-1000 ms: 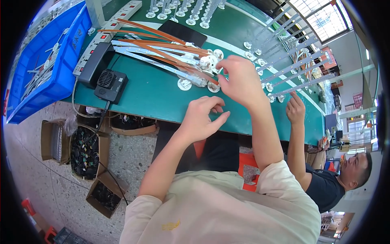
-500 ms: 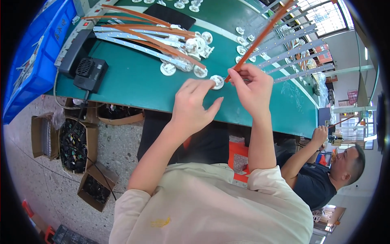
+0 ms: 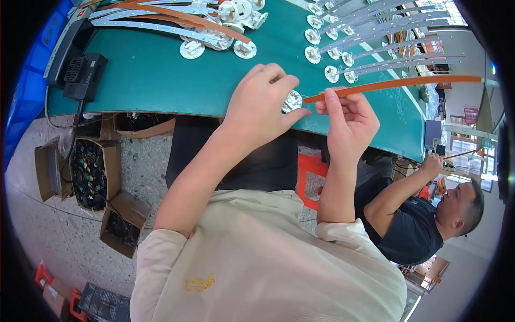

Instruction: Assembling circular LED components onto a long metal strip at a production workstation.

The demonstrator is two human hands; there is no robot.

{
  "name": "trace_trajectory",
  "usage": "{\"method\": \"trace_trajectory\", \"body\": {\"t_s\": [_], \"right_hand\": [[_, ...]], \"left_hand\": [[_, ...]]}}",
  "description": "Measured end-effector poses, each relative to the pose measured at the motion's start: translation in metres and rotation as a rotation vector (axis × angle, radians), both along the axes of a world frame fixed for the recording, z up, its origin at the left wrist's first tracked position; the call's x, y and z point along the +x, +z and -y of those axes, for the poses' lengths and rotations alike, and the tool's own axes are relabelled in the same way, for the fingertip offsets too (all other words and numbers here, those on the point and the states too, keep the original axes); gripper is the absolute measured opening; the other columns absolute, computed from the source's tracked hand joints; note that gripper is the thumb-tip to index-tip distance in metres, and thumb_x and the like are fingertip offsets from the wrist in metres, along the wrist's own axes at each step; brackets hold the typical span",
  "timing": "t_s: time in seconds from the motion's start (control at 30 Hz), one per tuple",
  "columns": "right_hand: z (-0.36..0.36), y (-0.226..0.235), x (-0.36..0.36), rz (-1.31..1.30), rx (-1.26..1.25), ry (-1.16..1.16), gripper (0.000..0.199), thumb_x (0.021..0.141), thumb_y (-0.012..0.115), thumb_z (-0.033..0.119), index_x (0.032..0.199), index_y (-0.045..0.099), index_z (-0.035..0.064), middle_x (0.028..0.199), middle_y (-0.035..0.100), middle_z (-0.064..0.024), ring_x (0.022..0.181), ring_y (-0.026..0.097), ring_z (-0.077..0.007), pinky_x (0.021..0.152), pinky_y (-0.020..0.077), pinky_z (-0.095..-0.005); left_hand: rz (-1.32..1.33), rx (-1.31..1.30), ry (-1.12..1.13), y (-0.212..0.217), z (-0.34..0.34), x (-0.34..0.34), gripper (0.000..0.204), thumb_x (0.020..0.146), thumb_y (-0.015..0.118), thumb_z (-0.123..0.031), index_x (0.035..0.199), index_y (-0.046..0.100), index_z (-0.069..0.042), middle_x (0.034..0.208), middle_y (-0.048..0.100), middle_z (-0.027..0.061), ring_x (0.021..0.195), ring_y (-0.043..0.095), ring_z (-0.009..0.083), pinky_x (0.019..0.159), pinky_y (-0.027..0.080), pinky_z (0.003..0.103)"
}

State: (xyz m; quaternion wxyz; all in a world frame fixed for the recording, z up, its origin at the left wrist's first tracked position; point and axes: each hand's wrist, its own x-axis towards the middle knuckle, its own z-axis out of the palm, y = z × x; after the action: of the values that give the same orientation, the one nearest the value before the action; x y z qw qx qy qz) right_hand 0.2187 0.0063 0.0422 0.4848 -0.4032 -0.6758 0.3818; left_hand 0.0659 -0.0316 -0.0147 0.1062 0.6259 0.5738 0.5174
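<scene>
My left hand (image 3: 260, 102) grips a small round white disc (image 3: 293, 101) at the table's near edge, with the fingers on its far side and the thumb on its near side. Printed parts or fittings show on the disc's face, too small to make out. My right hand (image 3: 350, 122) is closed, pinching a long thin orange-brown strip (image 3: 413, 83) close to its left end. That end lies right beside the disc, and a thin wire seems to run between them. The strip stretches nearly level out to the right.
A pile of LED strips (image 3: 155, 24) with white discs lies at the table's (image 3: 155, 80) back left. More strips with discs (image 3: 386, 43) are laid in rows at the far right. A black adapter (image 3: 86, 77) sits left. Boxes (image 3: 94, 174) stand on the floor; a co-worker (image 3: 424, 220) is at right.
The orange-brown strip has swung from steeply upward to nearly level, pointing right. My right hand has turned with it and moved slightly right. The left hand keeps near the disc; the view has shifted.
</scene>
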Motion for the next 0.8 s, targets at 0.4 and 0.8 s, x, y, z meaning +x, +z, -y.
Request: {"method": "trace_trajectory", "body": {"t_s": [0.4,0.8], "right_hand": [[0.005,-0.011,0.011,0.066,0.002,0.029,0.01,0.091,0.07,-0.003,0.1,0.068,-0.0064,0.083,0.072,-0.011,0.07,0.071,-0.0138,0.064,0.0577,-0.0243],[-0.003,-0.015,0.009,-0.016,-0.114,-0.056,0.014,0.091,0.071,0.0,0.102,0.065,-0.0063,0.084,0.072,-0.0122,0.069,0.071,-0.0134,0.062,0.0577,-0.0235]], "left_hand": [[-0.077,-0.093,-0.382,0.011,-0.021,-0.015,0.045,0.069,0.078,0.004,0.113,0.069,-0.005,0.094,0.071,0.0133,0.088,0.067,0.0335,0.078,0.055,0.039],[-0.009,0.125,-0.261,-0.002,-0.011,-0.003,0.025,0.073,0.078,-0.009,0.097,0.072,-0.003,0.089,0.071,0.0121,0.091,0.066,0.0303,0.077,0.054,0.04]]}}
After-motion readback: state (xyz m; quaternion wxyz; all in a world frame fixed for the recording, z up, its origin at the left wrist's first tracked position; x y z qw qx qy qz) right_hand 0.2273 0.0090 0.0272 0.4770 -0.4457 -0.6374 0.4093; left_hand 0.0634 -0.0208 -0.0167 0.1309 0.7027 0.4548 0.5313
